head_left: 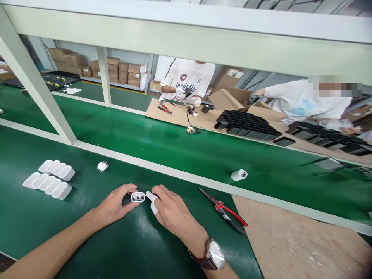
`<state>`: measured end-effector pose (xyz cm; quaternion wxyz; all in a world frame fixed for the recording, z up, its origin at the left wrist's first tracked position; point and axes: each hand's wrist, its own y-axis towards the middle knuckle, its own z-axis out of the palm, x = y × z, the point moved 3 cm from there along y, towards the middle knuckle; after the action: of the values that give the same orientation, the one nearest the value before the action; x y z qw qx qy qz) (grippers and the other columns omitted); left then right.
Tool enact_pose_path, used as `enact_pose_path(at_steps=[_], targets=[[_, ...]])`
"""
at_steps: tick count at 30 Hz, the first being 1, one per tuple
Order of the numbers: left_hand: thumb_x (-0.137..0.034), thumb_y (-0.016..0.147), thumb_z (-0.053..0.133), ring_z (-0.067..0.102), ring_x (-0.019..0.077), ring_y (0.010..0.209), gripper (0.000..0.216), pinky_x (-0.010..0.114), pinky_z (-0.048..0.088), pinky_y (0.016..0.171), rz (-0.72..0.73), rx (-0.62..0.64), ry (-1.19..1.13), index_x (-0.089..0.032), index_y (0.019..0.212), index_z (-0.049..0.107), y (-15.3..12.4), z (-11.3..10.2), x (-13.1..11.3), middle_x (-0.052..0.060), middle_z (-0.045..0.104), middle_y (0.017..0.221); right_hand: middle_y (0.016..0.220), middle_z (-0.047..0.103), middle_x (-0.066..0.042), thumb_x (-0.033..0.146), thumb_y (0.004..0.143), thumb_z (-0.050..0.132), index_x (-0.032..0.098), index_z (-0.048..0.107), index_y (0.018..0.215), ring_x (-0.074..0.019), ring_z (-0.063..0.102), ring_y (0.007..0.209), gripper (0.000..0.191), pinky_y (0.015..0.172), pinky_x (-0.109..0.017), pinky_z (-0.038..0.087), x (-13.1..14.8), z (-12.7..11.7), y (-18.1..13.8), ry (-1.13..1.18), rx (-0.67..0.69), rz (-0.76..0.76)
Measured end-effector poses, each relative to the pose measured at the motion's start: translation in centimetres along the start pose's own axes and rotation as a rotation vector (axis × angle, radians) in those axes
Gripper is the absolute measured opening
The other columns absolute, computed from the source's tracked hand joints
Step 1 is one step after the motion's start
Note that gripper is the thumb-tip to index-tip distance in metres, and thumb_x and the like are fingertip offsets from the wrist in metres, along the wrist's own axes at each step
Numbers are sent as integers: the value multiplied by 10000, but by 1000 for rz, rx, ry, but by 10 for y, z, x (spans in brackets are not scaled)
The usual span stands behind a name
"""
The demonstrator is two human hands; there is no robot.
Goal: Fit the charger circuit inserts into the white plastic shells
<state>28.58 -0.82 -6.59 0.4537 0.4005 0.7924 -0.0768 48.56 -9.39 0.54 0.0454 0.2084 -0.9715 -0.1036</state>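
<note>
A small white oval plastic housing (137,197) stands with its open end up, and parts of a circuit board show inside. My left hand (117,202) grips its left side between thumb and fingers. On the right side, my right hand (171,209) pinches the housing's edge; white cots cover two of its digits, and some fingertips are hidden. Beyond my left hand lies a loose circuit board (102,166) with a white part on top. Red-and-black long-nose pliers (222,209) rest to the right of my right hand.
Several white housings (54,185) stand in two rows at left. Another white housing (239,175) lies across the pale rail (162,172). Cardboard (299,236) covers the right front. A frame post (43,81) rises at left. Two people work opposite, near black cases (247,124).
</note>
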Motion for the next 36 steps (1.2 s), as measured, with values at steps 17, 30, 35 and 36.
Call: enact_pose_path(at_steps=[17, 30, 35, 36], targets=[[-325, 972, 706, 736, 243, 1182, 461, 422, 624, 997, -12, 5, -7, -291, 1384, 502, 1, 0, 2, 44, 747, 1263, 992, 632, -61, 0, 882, 573, 178, 631, 827, -189, 552, 794, 195, 668, -339, 494, -2, 6, 4, 53, -16, 17], [-332, 980, 699, 738, 230, 1169, 486, 426, 616, 1002, 5, 11, 16, -310, 1403, 461, 1, -2, 0, 24, 755, 1248, 997, 640, -61, 7, 900, 523, 192, 626, 838, -176, 548, 767, 220, 677, -321, 503, -8, 4, 2, 97, -46, 51], [-331, 987, 692, 735, 233, 1176, 481, 427, 618, 1006, 12, 1, 30, -309, 1406, 457, 0, 1, 4, 33, 743, 1257, 1009, 646, -67, 18, 898, 556, 190, 634, 824, -188, 572, 810, 202, 695, -321, 513, -5, 9, 2, 100, -27, 43], [-331, 989, 692, 734, 234, 1174, 481, 425, 622, 1000, 15, -2, 36, -308, 1407, 455, 0, 0, 3, 35, 741, 1254, 1008, 647, -66, 20, 898, 563, 190, 636, 832, -190, 580, 819, 196, 696, -319, 512, -6, 10, 2, 111, -27, 48]])
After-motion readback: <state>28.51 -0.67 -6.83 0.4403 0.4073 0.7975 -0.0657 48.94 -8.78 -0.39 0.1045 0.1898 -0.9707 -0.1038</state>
